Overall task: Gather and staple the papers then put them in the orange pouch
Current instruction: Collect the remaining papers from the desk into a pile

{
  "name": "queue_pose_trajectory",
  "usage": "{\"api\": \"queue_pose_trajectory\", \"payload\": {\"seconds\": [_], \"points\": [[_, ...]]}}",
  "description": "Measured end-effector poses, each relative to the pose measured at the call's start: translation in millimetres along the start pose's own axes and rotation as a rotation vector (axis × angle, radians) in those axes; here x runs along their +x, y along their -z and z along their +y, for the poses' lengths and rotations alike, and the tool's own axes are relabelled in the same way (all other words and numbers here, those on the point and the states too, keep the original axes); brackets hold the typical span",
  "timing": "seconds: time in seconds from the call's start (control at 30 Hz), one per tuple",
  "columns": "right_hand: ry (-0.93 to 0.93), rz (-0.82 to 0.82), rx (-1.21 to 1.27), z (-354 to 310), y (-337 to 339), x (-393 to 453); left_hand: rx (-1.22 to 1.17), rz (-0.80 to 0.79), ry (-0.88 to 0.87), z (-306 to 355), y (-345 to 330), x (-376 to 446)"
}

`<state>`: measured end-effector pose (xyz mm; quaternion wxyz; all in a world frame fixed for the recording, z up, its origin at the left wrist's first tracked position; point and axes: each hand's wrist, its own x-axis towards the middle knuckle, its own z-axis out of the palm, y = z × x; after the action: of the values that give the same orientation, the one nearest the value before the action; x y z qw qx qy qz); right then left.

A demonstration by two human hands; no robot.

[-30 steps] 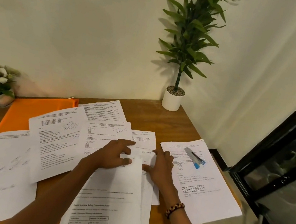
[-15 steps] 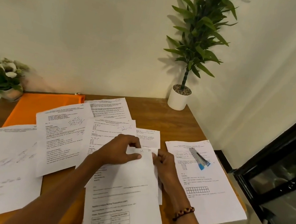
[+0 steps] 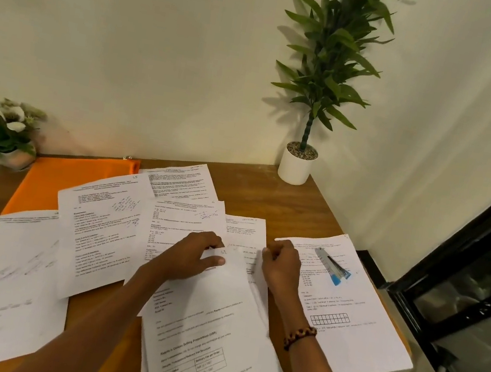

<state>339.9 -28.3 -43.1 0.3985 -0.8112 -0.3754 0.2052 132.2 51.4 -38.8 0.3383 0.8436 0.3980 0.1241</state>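
1. Papers lie stacked at the wooden table's near edge, more sheets scattered around.
2. Left hand pinches the stack's top edge; right hand curls on its right corner.
3. Stapler rests on the right sheet; orange pouch lies far left.

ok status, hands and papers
Left hand pinching top of the near stack; right hand curled at its far edge, grip unclear. Other sheets loose on the desk. Stapler untouched, pouch part-covered by sheets.
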Motion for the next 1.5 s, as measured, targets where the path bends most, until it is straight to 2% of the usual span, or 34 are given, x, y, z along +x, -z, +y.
{"api": "queue_pose_trajectory", "payload": {"seconds": [0.1, 0.27, 0.37, 0.57, 0.67, 0.77, 0.93, 1.0, 1.17, 1.33, 1.5], "points": [[0.002, -0.074, -0.075, -3, -7, 8, 0.012, 0.02, 0.009, -4, -4, 2], [-0.142, -0.095, 0.107, -18, -13, 12, 0.022, 0.018, 0.009, -5, -4, 6], [-0.122, -0.072, 0.087, -18, -19, 16, 0.025, 0.022, 0.007, -8, -3, 4], [-0.152, 0.11, 0.036, -27, -11, 23, 0.037, 0.045, 0.052, -15, 1, 3], [-0.093, 0.208, -0.033, -31, -2, 22, 0.049, 0.046, 0.05, -16, 3, 3], [-0.014, 0.387, -0.103, -35, 14, 26, 0.052, 0.045, 0.044, -15, 2, 5], [0.2, 0.593, -0.15, -40, 51, 36, 0.028, 0.032, 0.061, -8, 6, 8], [0.259, 0.592, -0.144, -36, 60, 43, -0.003, 0.041, 0.046, -2, 10, 9], [0.346, 0.468, 0.025, -19, 69, 47, -0.061, 0.12, -0.082, 16, 25, 13], [0.332, 0.529, 0.119, -8, 69, 48, -0.031, 0.116, -0.062, 21, 42, 10], [0.396, 0.371, 0.195, -4, 60, 45, -0.139, 0.085, -0.101, 21, 49, -3]]}}
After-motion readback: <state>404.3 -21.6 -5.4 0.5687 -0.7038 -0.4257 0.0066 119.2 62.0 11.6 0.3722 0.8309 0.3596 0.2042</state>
